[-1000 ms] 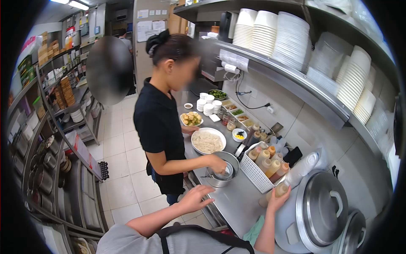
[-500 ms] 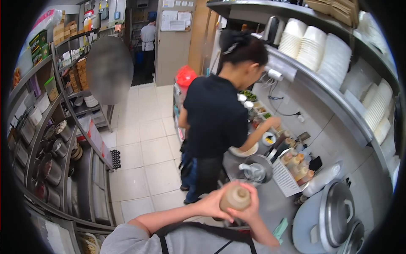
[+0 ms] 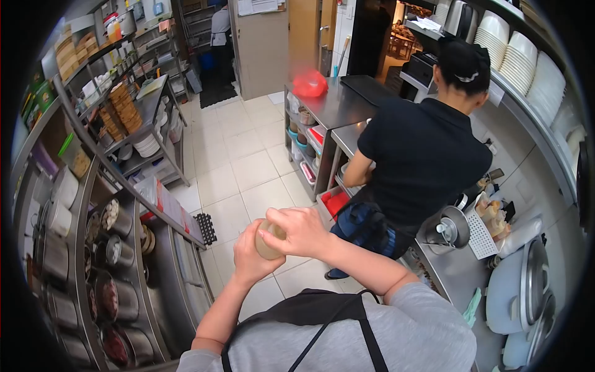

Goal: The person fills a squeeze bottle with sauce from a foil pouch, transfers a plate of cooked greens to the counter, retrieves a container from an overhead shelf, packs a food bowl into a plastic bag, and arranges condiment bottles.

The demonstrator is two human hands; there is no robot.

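Both my hands are closed around a tan, translucent bottle (image 3: 271, 243), held up in front of me above the tiled floor. My left hand (image 3: 249, 257) wraps its side. My right hand (image 3: 300, 229) grips it from the top and right, its fingers bent over the upper end. The hands hide much of the bottle, so I cannot tell whether its top is on or what is inside.
A co-worker (image 3: 427, 149) in a dark shirt stands at the right counter. A white basket of bottles (image 3: 482, 239), a metal pot (image 3: 455, 224) and a large lidded container (image 3: 511, 291) are there. Shelves with metal pots (image 3: 118, 254) line the left. Another person (image 3: 220, 28) is far back.
My view has turned left, and the bottle has moved from the counter's edge to over the floor. My right hand has shifted onto its top. The co-worker's arm has left the counter's ingredients.
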